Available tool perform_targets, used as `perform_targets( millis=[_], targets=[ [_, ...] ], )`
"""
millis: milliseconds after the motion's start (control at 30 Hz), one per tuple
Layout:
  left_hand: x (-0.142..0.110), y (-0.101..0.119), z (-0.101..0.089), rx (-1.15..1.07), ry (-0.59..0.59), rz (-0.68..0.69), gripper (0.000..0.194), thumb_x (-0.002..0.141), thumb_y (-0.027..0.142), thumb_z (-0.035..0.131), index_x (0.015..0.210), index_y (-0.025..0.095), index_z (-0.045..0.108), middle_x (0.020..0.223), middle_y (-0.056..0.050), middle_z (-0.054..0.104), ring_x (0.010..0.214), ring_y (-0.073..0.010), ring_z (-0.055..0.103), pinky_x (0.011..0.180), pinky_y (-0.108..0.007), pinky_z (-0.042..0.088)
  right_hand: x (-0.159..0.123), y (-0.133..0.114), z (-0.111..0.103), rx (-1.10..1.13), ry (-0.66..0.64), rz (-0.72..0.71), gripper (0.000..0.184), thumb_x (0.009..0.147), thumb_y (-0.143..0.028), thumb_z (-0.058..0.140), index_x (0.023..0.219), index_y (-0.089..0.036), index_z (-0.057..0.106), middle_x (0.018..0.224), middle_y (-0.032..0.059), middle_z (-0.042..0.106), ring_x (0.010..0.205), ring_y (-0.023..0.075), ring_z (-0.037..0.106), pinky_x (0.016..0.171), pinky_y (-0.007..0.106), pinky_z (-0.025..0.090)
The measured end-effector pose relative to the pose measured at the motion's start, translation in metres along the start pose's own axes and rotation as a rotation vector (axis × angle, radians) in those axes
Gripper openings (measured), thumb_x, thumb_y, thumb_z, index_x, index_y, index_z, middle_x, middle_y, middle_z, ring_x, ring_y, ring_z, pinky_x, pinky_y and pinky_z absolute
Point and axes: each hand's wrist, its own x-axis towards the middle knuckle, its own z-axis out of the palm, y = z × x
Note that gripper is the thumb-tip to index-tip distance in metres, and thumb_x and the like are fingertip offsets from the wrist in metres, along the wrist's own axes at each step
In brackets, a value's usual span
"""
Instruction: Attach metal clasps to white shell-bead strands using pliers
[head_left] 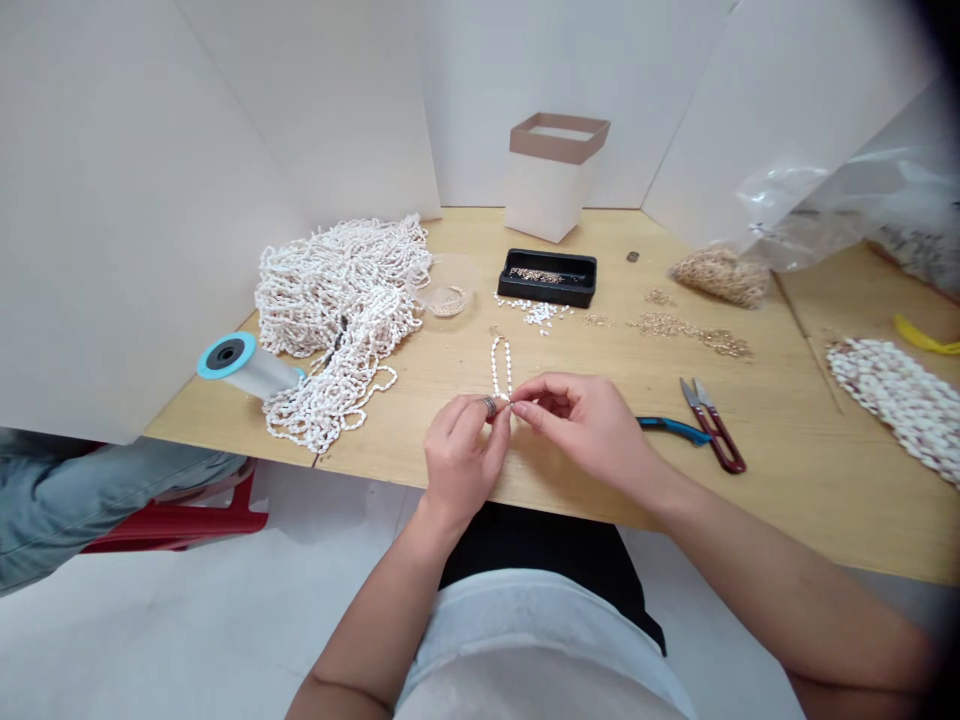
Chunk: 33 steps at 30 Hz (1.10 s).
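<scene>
A short loop of white beads, a bracelet [495, 368], lies on the table with a small gold clasp at its far end. Its near end runs into the fingertips of my left hand [466, 445], which are pinched together; a ring is on one finger. My right hand [581, 420] meets them from the right, thumb and forefinger pinched at the same end of the bracelet. Whatever tiny part sits between the fingertips is too small to make out. Beside my right wrist lie a blue-handled tool [675, 430], partly hidden, and dark red thread snips [714, 425].
A pile of white bead strands [337, 290] and a spool [247, 365] lie left. A black tray [547, 292], loose white beads [540, 313] and a white box [544, 190] stand ahead. Gold findings [675, 328], a plastic bag [720, 275] and a beaded bundle [892, 405] lie right.
</scene>
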Motion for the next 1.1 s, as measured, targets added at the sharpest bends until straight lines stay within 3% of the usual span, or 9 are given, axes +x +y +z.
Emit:
perform_targets(
  millis=[167,300,433,500,567,700,867,967,1100],
  targets=[
    [0.003,0.001,-0.001,-0.139,0.0,-0.11,0.003,0.091,0.016,0.065,0.093,0.018,0.067,0.085,-0.004,0.073,0.082,-0.0154,0.069,0.079,-0.028,0.053,-0.005,-0.009,0.0,-0.192,0.068,-0.12,0.016,0.093,-0.032,0.066,0.098,-0.021,0.076,0.089,0.003,0.076,0.068,0.0152,0.065,0.067,0.029,0.051],
    [0.004,-0.001,-0.002,-0.212,-0.004,-0.197,0.003,0.091,0.02,0.066,0.09,0.018,0.068,0.084,-0.004,0.072,0.082,-0.0159,0.068,0.08,-0.029,0.053,-0.016,-0.002,-0.014,-0.37,0.108,-0.172,0.022,0.095,-0.036,0.062,0.108,-0.021,0.07,0.1,0.0073,0.075,0.074,0.0186,0.067,0.07,0.033,0.055],
    [0.006,-0.003,-0.004,-0.27,0.01,-0.229,0.004,0.091,0.02,0.066,0.089,0.019,0.069,0.084,-0.004,0.072,0.081,-0.0157,0.068,0.079,-0.028,0.052,-0.047,0.034,-0.041,-0.848,0.04,-0.183,0.058,0.091,-0.053,0.064,0.133,-0.014,0.055,0.125,0.0195,0.065,0.113,0.035,0.063,0.096,0.049,0.052],
    [0.008,-0.004,-0.006,-0.278,0.018,-0.233,0.005,0.091,0.021,0.066,0.088,0.019,0.069,0.083,-0.004,0.071,0.08,-0.0159,0.068,0.078,-0.028,0.053,-0.066,0.056,-0.054,-1.082,0.034,-0.154,0.071,0.087,-0.06,0.064,0.137,-0.012,0.053,0.125,0.0239,0.063,0.113,0.0418,0.061,0.093,0.055,0.051],
    [0.01,-0.005,-0.006,-0.266,0.029,-0.223,0.007,0.092,0.023,0.065,0.087,0.019,0.069,0.082,-0.004,0.071,0.08,-0.0162,0.068,0.078,-0.029,0.053,-0.081,0.075,-0.063,-1.194,0.03,-0.131,0.071,0.088,-0.06,0.061,0.14,-0.012,0.05,0.123,0.0244,0.063,0.11,0.043,0.062,0.094,0.059,0.049],
    [0.015,-0.005,-0.006,-0.272,0.057,-0.206,0.009,0.092,0.025,0.066,0.086,0.019,0.068,0.082,-0.004,0.071,0.079,-0.0164,0.067,0.078,-0.029,0.053,-0.091,0.098,-0.073,-1.187,0.07,-0.138,0.067,0.09,-0.052,0.058,0.139,-0.008,0.049,0.121,0.0236,0.063,0.108,0.0399,0.062,0.097,0.055,0.049],
    [0.018,-0.003,-0.007,-0.34,0.059,-0.193,0.004,0.091,0.018,0.066,0.088,0.019,0.068,0.082,-0.003,0.071,0.081,-0.0159,0.067,0.079,-0.028,0.052,-0.08,0.103,-0.08,-1.075,0.115,-0.242,0.038,0.094,-0.035,0.05,0.122,-0.012,0.061,0.108,0.0191,0.065,0.1,0.035,0.063,0.093,0.051,0.051],
    [0.019,-0.002,-0.007,-0.346,0.056,-0.177,0.004,0.091,0.018,0.066,0.088,0.019,0.069,0.083,-0.003,0.071,0.082,-0.0161,0.067,0.08,-0.029,0.052,-0.071,0.081,-0.085,-0.967,0.126,-0.322,0.033,0.095,-0.032,0.05,0.122,-0.015,0.061,0.106,0.016,0.065,0.096,0.0316,0.064,0.088,0.047,0.053],
    [0.021,0.001,-0.006,-0.334,0.043,-0.182,0.008,0.092,0.024,0.066,0.087,0.019,0.069,0.082,-0.005,0.072,0.081,-0.0174,0.068,0.079,-0.03,0.053,-0.057,0.032,-0.09,-0.863,0.127,-0.467,0.034,0.096,-0.032,0.054,0.128,-0.021,0.056,0.114,0.0132,0.064,0.104,0.0294,0.065,0.092,0.043,0.053]
  ],
)
